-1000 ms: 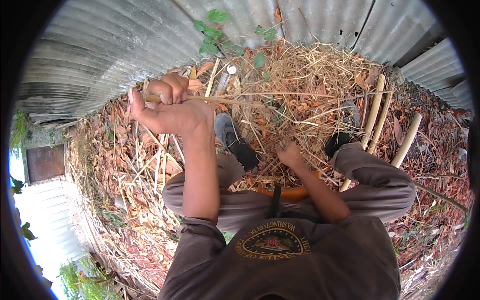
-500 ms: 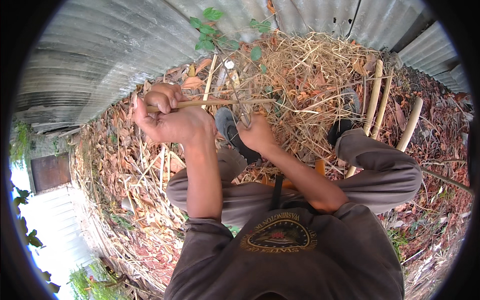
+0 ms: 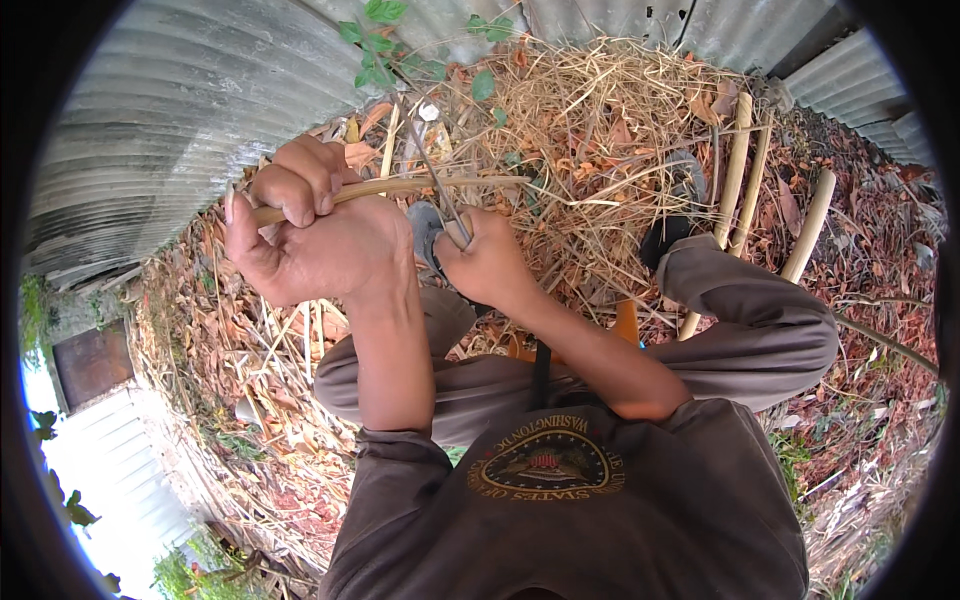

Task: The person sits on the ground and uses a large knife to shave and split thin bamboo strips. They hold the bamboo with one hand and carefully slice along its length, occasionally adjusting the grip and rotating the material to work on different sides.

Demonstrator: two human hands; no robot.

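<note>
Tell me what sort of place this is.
Outdoors, probably a yard or a strip of ground beside a fence: corrugated metal sheets stand along its edge, dry leaves litter the ground, and a green plant shows against the metal.

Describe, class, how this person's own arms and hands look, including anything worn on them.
The left hand and right hand are ungloved; no watch or bracelet shows. Both forearms are uncovered below short, dark brown sleeves.
</note>
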